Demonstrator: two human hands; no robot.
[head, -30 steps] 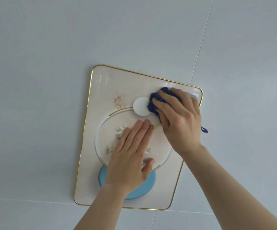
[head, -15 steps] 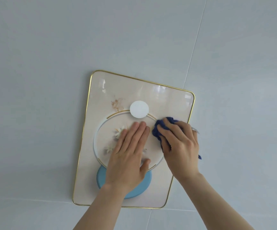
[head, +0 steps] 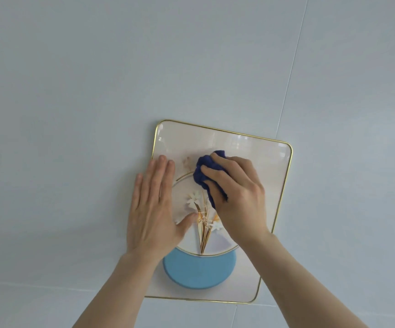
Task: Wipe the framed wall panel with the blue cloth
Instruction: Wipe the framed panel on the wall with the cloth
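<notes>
The framed wall panel hangs on a pale wall. It has a thin gold rim, a cream face, a flower picture inside a circle and a light blue disc low down. My right hand presses a bunched dark blue cloth against the panel's upper middle, fingers curled over it. My left hand lies flat with fingers straight on the panel's left edge, partly over the wall, thumb touching the flower picture. The cloth covers the spot where a white disc showed earlier.
The pale grey-blue wall surrounds the panel, with a thin vertical seam up to the right and a faint horizontal seam near the bottom.
My right hand has swept the cloth from the panel's right side up and left to the upper middle. My left hand has slid from the panel's centre to its left edge, uncovering the flowers.
</notes>
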